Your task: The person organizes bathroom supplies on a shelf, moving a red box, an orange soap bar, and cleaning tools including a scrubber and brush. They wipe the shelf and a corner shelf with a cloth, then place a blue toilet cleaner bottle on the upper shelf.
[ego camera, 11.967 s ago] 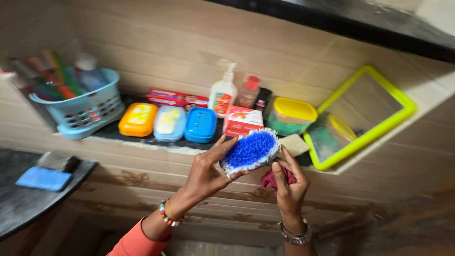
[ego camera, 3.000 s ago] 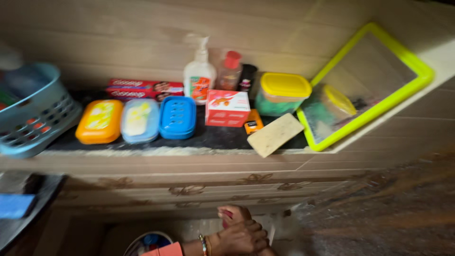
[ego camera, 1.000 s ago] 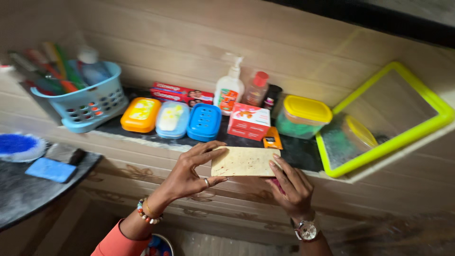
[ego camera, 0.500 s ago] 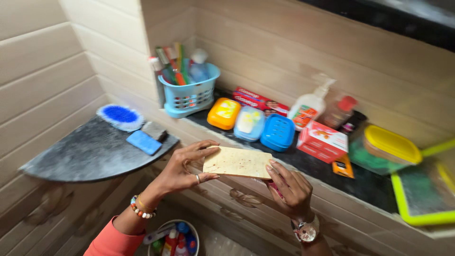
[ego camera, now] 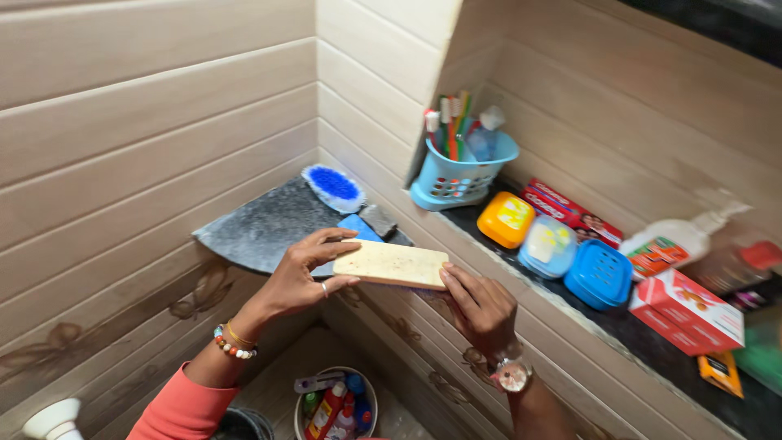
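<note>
both hands hold a flat, pale yellow rectangular pad [ego camera: 391, 264], its top face matte and speckled with small brown marks, a thin pinkish layer showing along its underside. the left hand [ego camera: 303, 273] pinches one short end, thumb on top and fingers curled beneath, a ring on one finger. the right hand [ego camera: 481, 305] closes on the other short end, fingertips on the edge; something dark red seems tucked under its palm, but it is too hidden to make out. the pad hangs level in the air, in front of the dark mottled stone corner shelf [ego camera: 261, 228] and below the long ledge [ego camera: 652, 342].

on the corner shelf lie an oval scrub brush [ego camera: 334, 186] with blue bristles ringed in white, a blue sponge [ego camera: 358, 226] partly covered by the pad, and a small grey block [ego camera: 379, 220]. on the ledge stands a perforated light blue plastic basket [ego camera: 460, 175] of toothbrushes, then three rounded plastic soap cases: orange [ego camera: 506, 219], translucent pale blue [ego camera: 547, 245] and solid blue [ego camera: 601, 273]. a red carton [ego camera: 688, 310] sits further right, and the pump bottle [ego camera: 680, 244] behind it is blurred. a round tub of bottles [ego camera: 336, 403] on the floor is cut off by the lower edge. the walls are smooth beige tiles in horizontal bands.
</note>
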